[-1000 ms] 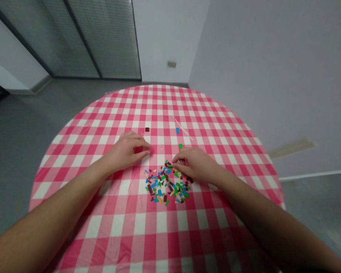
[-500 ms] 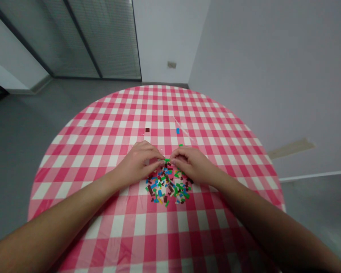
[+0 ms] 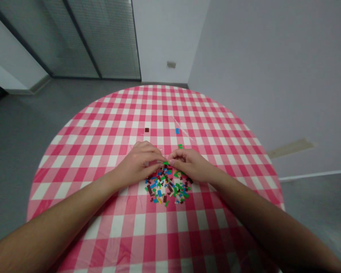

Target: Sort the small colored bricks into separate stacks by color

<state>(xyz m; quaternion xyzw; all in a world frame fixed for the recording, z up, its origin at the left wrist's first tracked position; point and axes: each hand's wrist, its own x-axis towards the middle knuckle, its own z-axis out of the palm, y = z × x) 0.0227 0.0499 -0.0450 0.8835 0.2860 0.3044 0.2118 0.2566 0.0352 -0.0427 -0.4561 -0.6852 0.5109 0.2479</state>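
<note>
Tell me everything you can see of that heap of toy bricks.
The heap of toy bricks is a loose, roughly round scatter of plastic-looking pieces, mostly green, blue and dark brown, with some white, yellow, red. Some are long and narrow, others squarish. It lies on the checked tablecloth. At its far edge, a green brick shows between the left hand and the right hand; whether fingers grip it is unclear.

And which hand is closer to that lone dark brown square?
Left. The left hand is just this side of the brown square; the right hand is farther off, to its right.
</note>
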